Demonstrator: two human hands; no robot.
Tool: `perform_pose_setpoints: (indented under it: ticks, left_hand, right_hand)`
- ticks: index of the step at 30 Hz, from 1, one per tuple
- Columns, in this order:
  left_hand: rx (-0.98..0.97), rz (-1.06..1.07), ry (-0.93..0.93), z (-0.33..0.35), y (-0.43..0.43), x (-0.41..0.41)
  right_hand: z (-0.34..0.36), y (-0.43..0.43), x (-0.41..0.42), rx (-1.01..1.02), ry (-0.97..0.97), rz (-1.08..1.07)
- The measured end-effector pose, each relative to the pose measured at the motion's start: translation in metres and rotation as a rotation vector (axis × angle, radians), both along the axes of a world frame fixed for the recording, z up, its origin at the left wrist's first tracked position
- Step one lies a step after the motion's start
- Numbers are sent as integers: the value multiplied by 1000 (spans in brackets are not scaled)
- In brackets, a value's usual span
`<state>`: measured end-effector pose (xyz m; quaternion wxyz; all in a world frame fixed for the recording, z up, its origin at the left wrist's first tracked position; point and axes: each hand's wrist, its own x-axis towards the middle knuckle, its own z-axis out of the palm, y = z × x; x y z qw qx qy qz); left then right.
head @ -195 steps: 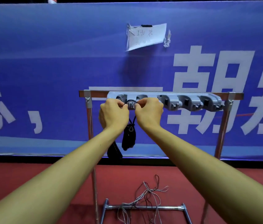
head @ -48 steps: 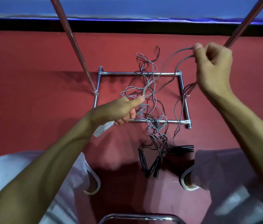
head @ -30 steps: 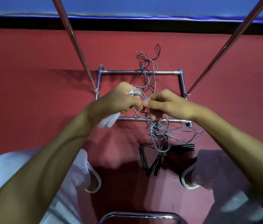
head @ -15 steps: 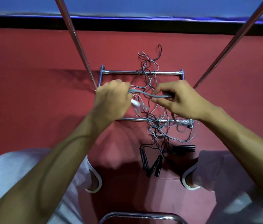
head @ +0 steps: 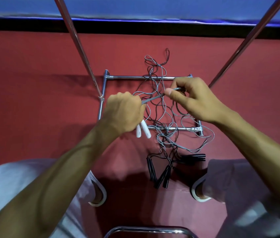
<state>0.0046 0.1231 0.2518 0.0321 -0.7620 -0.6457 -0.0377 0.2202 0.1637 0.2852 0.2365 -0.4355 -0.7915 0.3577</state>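
Since half a second ago: right hand (head: 192, 100) has drawn up and away to the right, the gap between the hands is wider, and the grey cord (head: 154, 97) runs straight between them. White handles (head: 143, 130), then up between the hands, now stick out below the left hand (head: 123, 114).

Left hand: grip curled shut round the white handles and the cord where it leaves them, knuckles up. Right hand: grip pinching the grey cord between thumb and forefinger, other fingers curled under. Both hands are held above the floor, over the rack base (head: 135, 76).

The rest of the cord drops into a tangle of cords (head: 163, 117) that lies across the rack base's near and far bars and spills past the far one. Black handles (head: 161, 176) lie on the red floor (head: 32, 83) nearer the person, a second bunch (head: 194, 157) just to the right of them.

Two slanted rack poles (head: 77, 42) rise out of frame. Blue banner (head: 135, 6) along the top edge. A shoe (head: 99, 194) shows on either side of the black handles, and a chrome bar (head: 146, 229) curves along the bottom edge.
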Motion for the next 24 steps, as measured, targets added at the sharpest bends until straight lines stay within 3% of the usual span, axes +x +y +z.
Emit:
perform_pose_setpoints:
  ticks: [4,10,13,20,22,24]
  left_hand:
    - [-323,-43,-194,9,2,1]
    - [-763,-65,-995,34,15,-14]
    - [-888,-17,-1283,39,17,-16]
    - [-679,237,-1754,34,22,-10]
    - [-556,362,-1802,27,26,-7]
    - [-370,567,-1730,16,30,-4]
  right_hand:
    - [-3,7,6,59,-72,-38]
    - [-4,23,15,-27,-8,-129]
    - [-6,27,15,-107,71,-138]
    - [-24,23,4,-497,378,-148]
    - [-34,17,-5,-657,423,-124]
    - [-41,8,-15,-759,432,-78]
